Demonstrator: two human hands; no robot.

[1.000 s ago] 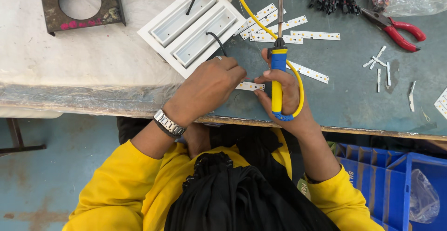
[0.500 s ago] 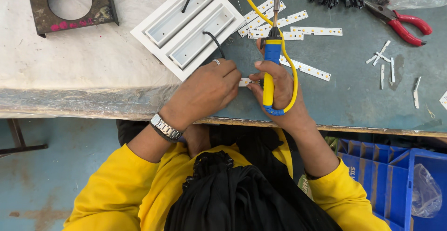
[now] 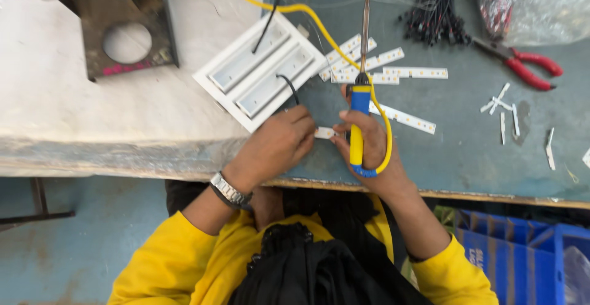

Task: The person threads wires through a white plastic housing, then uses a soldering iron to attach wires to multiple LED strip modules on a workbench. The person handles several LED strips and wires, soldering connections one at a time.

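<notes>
Soldering looks paused: the right hand (image 3: pixel 369 148) grips the iron (image 3: pixel 358 105) tip-up, while the left hand (image 3: pixel 276 145) pinches a small LED strip (image 3: pixel 324 133) on the bench (image 3: pixel 479 163). Next, the tip must meet the strip's pad precisely.

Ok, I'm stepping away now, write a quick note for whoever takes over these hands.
Left hand: fingertips on a small white strip piece at the table's front edge.
Right hand: gripping the blue-and-yellow soldering iron, tip pointing away, not on the piece.
Nearby: white twin-slot housing with black wire, loose LED strips, red pliers.
Done: cannot tell whether any joint is soldered.
Left: iron not yet on the piece.
</notes>
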